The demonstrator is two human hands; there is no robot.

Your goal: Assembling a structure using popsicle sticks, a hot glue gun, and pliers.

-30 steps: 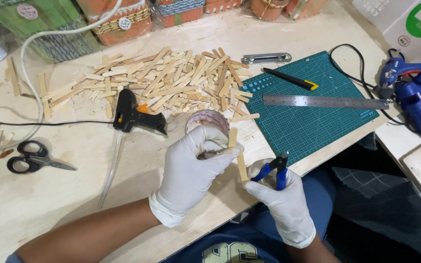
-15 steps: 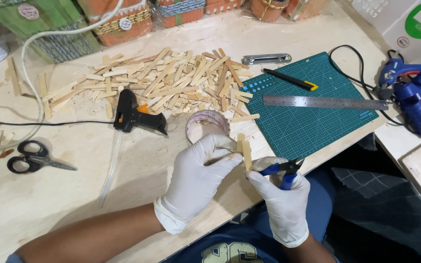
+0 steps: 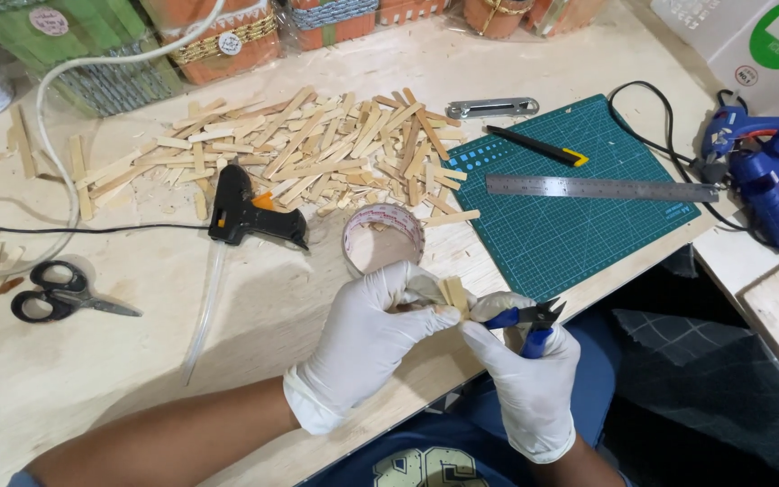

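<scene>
Both hands wear thin white disposable gloves, forearms bare, over a dark blue printed shirt (image 3: 426,464).

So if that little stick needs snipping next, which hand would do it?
Probably the right hand: it already holds the blue-handled cutters beside the wooden stick, which the left hand pinches in its fingers.
</scene>
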